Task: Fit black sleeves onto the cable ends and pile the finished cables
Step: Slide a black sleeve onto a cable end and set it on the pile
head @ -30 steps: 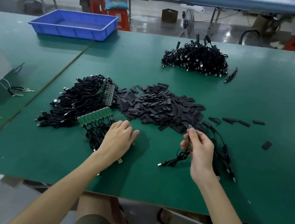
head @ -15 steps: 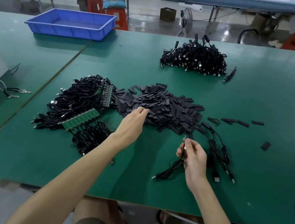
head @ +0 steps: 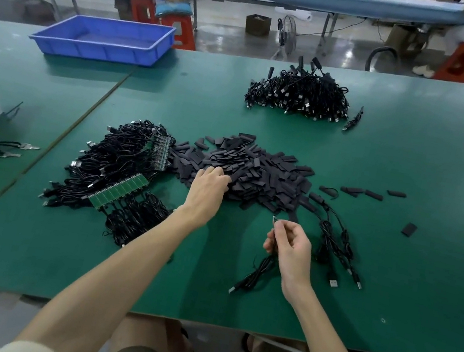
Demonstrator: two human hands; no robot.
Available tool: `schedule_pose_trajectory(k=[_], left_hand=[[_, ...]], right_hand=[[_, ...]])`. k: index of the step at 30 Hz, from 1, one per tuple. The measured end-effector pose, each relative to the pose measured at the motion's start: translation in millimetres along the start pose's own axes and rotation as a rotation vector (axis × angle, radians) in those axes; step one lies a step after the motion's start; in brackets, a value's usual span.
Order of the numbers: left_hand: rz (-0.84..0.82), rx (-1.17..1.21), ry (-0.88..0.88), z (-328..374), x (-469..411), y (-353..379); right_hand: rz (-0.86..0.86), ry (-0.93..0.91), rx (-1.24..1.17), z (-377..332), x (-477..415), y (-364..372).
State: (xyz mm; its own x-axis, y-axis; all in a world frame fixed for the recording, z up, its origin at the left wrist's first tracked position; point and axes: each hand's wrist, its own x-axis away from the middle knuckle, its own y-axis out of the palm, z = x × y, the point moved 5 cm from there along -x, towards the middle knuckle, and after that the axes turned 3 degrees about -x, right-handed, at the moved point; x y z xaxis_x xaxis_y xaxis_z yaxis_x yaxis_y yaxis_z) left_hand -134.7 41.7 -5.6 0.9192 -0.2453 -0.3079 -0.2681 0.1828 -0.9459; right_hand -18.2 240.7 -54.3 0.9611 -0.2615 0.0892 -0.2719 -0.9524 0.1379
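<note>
Left of both hands lies a tangle of bare cables (head: 114, 167). The left hand (head: 208, 190) reaches out, fingertips down in the heap of black sleeves (head: 259, 171). I cannot tell if it has pinched one yet.

The right hand (head: 289, 248) pinches one cable (head: 253, 276) near its top with thumb and finger. The metal end (head: 275, 219) pokes up above the pinch, pointing away from the person. The rest hangs down to the table (head: 203, 295).

The sleeves lie up and to the left of that end, so the left hand is nearer them. I think a sleeve must come across to the right, held long-ways in line with the end. The finished pile (head: 297, 94) sits far beyond the right hand.
</note>
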Motion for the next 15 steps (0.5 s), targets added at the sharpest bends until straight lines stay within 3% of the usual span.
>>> schedule_pose_trajectory(k=[4, 8, 12, 15], left_hand=[[-0.021, 0.457, -0.197, 0, 14, -15], [-0.358, 0.974, -0.198, 20, 42, -9], [-0.466, 1.171, -0.128, 42, 69, -2], [-0.453, 1.182, -0.097, 49, 76, 3]], right_hand=[[-0.021, -0.041, 0.041, 0, 2, 2], [-0.049, -0.075, 0.059, -1, 2, 4], [-0.077, -0.086, 0.093, -2, 3, 7], [-0.113, -0.106, 0.164, -4, 4, 11]])
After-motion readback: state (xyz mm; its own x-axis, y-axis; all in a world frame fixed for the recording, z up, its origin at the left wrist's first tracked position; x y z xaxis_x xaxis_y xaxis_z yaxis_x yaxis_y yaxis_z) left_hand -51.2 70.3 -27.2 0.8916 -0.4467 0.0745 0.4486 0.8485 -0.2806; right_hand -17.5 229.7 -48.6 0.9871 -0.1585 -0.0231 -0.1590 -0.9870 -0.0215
